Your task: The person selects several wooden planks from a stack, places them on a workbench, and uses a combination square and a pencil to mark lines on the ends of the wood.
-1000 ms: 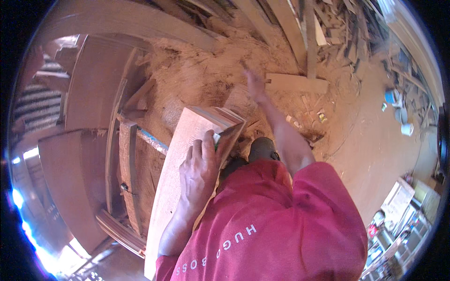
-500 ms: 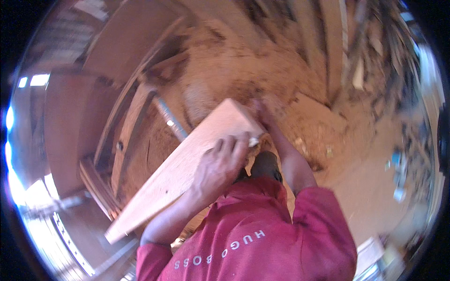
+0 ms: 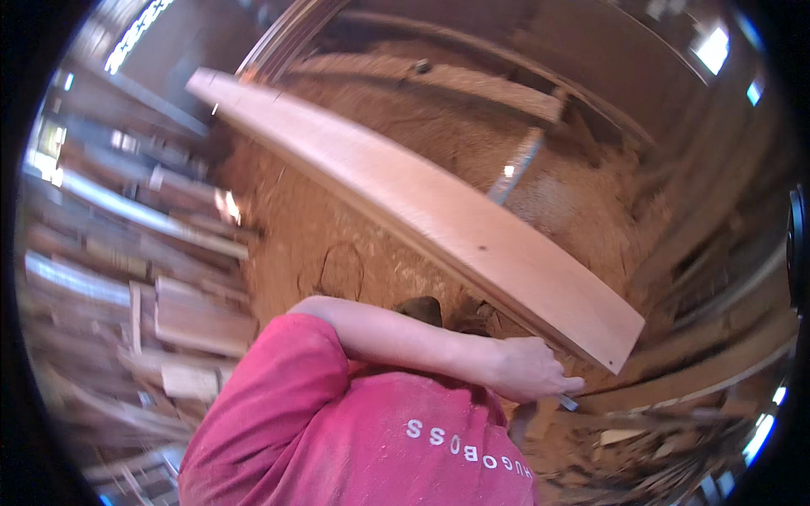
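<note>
A long, pale wooden plank [image 3: 405, 194] slants across the view from upper left to lower right, tapering at its far left end. Its side edge faces me, and small dark marks dot its top face. My left hand [image 3: 531, 371] reaches across my body to just below the plank's near right end. Its fingers are curled, and a small pale, bluish-grey object [image 3: 568, 403] pokes out beneath them; its kind is unclear. Of my right arm, only a bit of forearm [image 3: 521, 422] shows below the left hand. The right hand itself is hidden.
Sawdust covers the brown floor [image 3: 337, 270]. A blue-grey bar [image 3: 515, 169] lies beyond the plank, near a curved wooden piece [image 3: 422, 74]. Stacked boards [image 3: 202, 316] fill the left side, blurred. Wood scraps [image 3: 650, 455] lie at lower right, beside a long board [image 3: 700, 371].
The view has swung round, so the plank now slants the other way. My left hand has left the plank's top face and is beside its near end. My right hand has gone out of sight.
</note>
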Motion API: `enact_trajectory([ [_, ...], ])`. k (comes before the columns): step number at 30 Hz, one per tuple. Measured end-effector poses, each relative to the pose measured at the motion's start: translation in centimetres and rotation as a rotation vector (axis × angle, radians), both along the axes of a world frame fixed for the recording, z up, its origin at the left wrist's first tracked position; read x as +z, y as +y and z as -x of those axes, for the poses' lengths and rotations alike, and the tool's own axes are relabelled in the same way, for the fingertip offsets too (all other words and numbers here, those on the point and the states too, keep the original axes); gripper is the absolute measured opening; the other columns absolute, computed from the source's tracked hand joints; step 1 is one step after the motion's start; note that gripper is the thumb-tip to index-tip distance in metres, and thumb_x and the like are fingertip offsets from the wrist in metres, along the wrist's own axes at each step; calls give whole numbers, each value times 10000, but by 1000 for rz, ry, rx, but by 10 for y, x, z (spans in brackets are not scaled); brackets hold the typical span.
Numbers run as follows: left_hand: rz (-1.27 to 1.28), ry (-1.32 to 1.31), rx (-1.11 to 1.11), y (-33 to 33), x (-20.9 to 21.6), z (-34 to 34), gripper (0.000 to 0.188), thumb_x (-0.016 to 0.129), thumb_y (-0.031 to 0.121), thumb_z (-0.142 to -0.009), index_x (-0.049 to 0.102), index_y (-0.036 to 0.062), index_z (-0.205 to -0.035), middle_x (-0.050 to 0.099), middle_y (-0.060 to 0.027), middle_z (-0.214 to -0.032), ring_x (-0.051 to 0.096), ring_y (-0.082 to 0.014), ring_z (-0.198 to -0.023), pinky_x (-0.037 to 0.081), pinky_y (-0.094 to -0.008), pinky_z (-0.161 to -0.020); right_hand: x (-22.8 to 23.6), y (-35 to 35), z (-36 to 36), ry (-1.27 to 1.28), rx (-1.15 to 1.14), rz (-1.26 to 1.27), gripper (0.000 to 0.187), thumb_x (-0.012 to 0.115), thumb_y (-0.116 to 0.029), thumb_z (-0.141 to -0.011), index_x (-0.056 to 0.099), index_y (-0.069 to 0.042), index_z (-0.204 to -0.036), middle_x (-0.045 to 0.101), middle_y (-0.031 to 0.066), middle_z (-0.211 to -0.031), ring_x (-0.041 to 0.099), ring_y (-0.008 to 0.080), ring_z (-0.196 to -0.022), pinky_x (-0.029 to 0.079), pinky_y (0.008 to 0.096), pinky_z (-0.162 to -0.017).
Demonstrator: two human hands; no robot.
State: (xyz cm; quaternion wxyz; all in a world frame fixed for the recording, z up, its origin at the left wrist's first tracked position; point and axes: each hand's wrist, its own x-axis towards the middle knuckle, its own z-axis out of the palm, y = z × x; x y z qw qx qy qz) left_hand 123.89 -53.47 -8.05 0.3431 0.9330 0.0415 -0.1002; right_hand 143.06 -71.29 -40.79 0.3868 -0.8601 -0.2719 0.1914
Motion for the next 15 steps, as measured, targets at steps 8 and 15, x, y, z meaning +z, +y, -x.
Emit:
enact_trajectory([
  [8,760,-101,821,-38,-164,226,820,515,556,-1008,218,51,-1582,468,-319,-1479,498,-448,-1340,389,-489,-1136,10,-1,60,329,436,383,407,461,-223,-1056,531,-8,-1394,586,133,-1252,551,249,-1159,466,379,-957],
  [15,706,-170,1801,-131,-192,378,812,396,703,-991,391,113,-1550,495,-300,-1472,478,-411,-1383,356,-478,-1168,34,87,176,427,852,600,415,482,-162,-1051,512,-18,-1439,563,119,-1269,541,229,-1162,481,360,-937],
])
